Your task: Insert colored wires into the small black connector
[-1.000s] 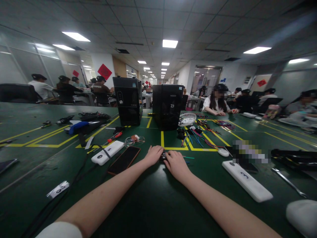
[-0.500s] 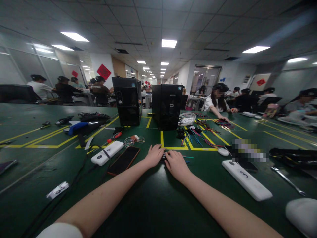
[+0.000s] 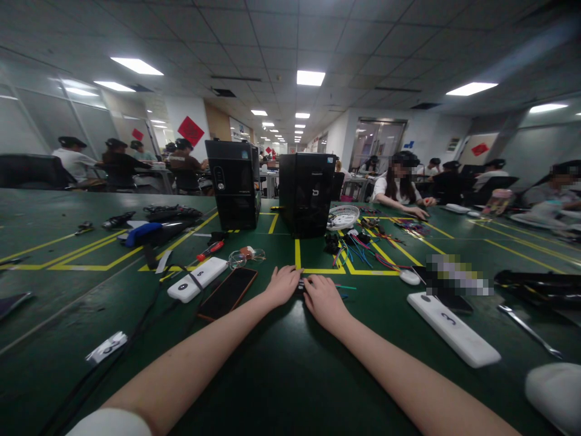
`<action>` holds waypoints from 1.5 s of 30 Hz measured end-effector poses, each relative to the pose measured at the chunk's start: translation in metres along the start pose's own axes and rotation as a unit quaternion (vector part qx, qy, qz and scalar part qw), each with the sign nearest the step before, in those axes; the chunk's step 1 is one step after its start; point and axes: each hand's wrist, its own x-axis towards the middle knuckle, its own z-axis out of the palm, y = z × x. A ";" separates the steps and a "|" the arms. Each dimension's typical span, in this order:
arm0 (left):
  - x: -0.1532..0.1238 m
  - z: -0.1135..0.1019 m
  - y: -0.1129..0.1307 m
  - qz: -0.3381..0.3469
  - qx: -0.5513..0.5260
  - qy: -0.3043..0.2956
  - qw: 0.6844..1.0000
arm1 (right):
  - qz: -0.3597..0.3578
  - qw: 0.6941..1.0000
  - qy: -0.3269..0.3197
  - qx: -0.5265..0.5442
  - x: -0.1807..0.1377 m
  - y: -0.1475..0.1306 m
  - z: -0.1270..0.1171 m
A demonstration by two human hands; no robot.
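Little change over the last second. Left hand (image 3: 282,284) and right hand (image 3: 323,298) stay together at frame centre on the table (image 3: 281,369). Fingers of both are curled tight on a black part (image 3: 300,287) pinched between them, which is mostly hidden. Handling appears ongoing, with no release.

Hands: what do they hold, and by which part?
A small black part, pinched between them: left hand at its left end, right hand at its right end.

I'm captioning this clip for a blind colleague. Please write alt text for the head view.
The left hand and right hand meet on a green table, touching a small black part between them. A dark phone lies left of them; two black computer towers stand behind.
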 end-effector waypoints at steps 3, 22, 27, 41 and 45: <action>0.001 0.003 -0.003 0.009 0.019 0.003 1.000 | 0.001 1.000 -0.002 0.000 0.000 0.000 -0.001; 0.001 -0.009 -0.006 0.088 -0.163 0.031 0.982 | 0.023 0.996 0.042 0.071 0.000 0.025 0.010; 0.001 -0.009 -0.007 0.107 -0.187 0.022 0.976 | -0.012 0.994 0.069 0.084 0.001 0.022 0.008; 0.001 -0.009 -0.006 0.075 -0.173 0.010 0.982 | 0.012 0.990 0.071 0.125 0.009 0.015 0.021; 0.001 -0.010 -0.005 0.063 -0.173 0.006 0.983 | 0.008 0.991 0.060 0.120 0.010 0.013 0.020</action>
